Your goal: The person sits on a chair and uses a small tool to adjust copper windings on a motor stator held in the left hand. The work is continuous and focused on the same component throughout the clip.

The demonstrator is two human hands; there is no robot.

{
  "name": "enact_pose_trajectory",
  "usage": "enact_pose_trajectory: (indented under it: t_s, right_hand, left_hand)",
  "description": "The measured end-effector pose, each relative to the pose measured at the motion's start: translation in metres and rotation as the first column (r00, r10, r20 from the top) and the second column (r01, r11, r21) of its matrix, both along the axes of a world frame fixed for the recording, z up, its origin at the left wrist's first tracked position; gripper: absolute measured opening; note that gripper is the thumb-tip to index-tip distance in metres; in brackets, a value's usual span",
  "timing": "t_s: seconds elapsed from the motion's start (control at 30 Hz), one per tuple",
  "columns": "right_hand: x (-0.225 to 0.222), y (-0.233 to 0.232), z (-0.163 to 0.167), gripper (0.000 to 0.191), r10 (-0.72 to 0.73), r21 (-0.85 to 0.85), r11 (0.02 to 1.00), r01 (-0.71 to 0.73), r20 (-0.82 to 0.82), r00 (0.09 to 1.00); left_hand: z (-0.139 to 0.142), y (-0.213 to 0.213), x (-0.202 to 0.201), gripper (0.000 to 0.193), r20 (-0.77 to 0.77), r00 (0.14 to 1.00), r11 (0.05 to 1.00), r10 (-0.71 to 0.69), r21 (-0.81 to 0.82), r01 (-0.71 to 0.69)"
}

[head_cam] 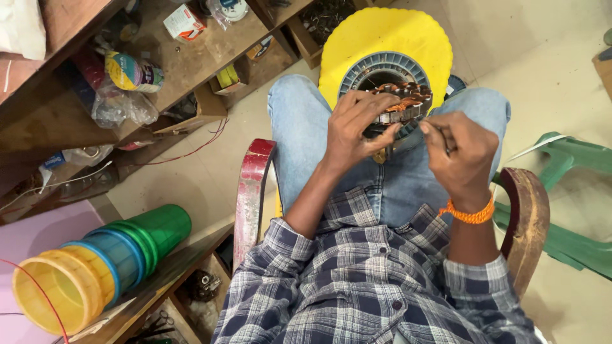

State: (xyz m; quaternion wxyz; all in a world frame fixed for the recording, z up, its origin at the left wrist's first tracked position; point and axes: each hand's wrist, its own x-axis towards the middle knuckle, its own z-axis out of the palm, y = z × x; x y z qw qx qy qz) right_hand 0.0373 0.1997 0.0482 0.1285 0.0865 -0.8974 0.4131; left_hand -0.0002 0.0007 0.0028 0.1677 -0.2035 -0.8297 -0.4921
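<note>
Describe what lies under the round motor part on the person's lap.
A yellow stool sits under the motor part. The left hand covers its near edge; what lies below there is hidden.

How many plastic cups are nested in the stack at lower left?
4 show: a yellow cup in front, then a blue cup, then two green cups behind. More may be hidden inside.

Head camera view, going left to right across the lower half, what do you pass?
Stacked plastic cups → red chair arm → left hand → right hand → brown chair arm → green plastic chair.
</note>
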Motion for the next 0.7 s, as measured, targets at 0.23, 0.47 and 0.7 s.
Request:
enact_pose_trajectory:
  t_s: [0.23, 0.47, 0.7]
  right_hand:
    - [-0.039, -0.003, 0.013, 0.014, 0.237, 0.187, 0.958, -0.219, -0.077, 0.969]
    - [-0.043, -0.008, 0.017, 0.013, 0.289, 0.155, 0.947, -0.281, -0.033, 0.957]
    - [-0.030, -0.004, 0.029, 0.012, 0.332, 0.132, 0.933, -0.336, 0.045, 0.942]
  left_hand:
    - [0.001, 0.009, 0.008, 0.044, 0.002, 0.994, 0.994, 0.112, -0.003, -0.112]
    - [0.003, 0.011, 0.011, 0.044, 0.013, 0.990, 0.990, 0.143, -0.019, -0.143]
    - [0.001, 0.009, 0.011, 0.045, -0.008, 0.990, 0.989, 0.144, -0.013, -0.144]
